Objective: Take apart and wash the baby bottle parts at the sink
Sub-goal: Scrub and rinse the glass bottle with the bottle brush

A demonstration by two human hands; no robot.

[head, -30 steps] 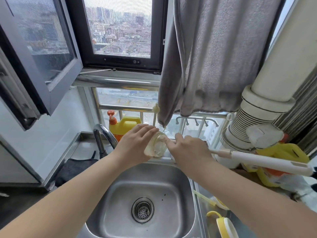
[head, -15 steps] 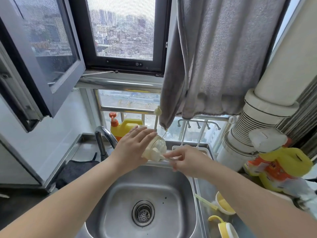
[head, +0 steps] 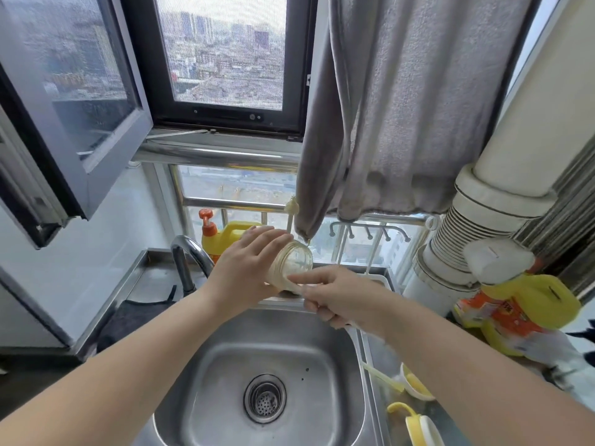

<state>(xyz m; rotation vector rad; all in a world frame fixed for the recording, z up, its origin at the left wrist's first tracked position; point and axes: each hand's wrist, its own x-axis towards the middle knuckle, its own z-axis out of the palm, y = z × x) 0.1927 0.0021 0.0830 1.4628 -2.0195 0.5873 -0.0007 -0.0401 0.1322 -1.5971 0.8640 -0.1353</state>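
At the frame's centre I have the clear bottle body (head: pixel 291 263) held over the back edge of the sink (head: pixel 206 375), its open mouth turned toward my right. It carries no cap or teat, so I judge the taking apart done and the washing under way; yellow parts (head: pixel 415 386) lie on the counter (head: pixel 381 358) at lower right, unwashed as far as I can tell. My left hand (head: pixel 244 272) wraps its grip round the bottle, fingers curled over it. My right hand (head: pixel 335 296) pinches a pale brush handle (head: pixel 297 287) entering the mouth.
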